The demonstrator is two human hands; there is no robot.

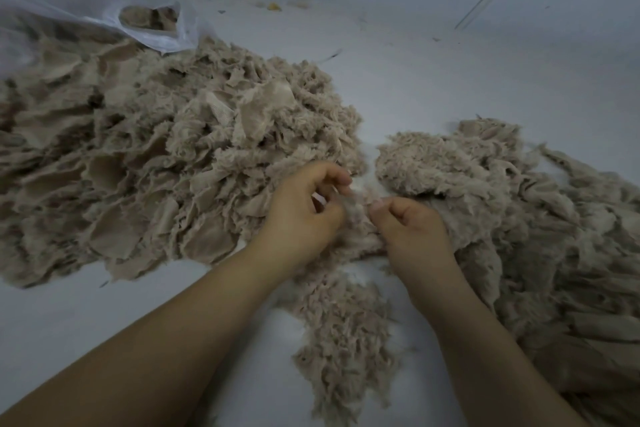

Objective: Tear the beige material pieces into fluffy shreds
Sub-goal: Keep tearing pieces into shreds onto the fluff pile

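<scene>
1. The white floor [433, 80] carries everything here.
2. A big pile of beige fabric pieces [145, 156] fills the left side, many pieces flat with frayed edges.
3. A second heap of fluffy shreds [519, 218] lies on the right, and a narrow trail of shreds [346, 340] runs down between the two forearms.
4. A white plastic bag [104, 3] lies at the top left, touching the big pile (some beige pieces show in its opening).
5. The left hand [304, 215] has curled fingers and pinches a beige tuft [356, 211].
6. The right hand [412, 229] is closed in a fist on the same tuft, just beside the left hand.
</scene>
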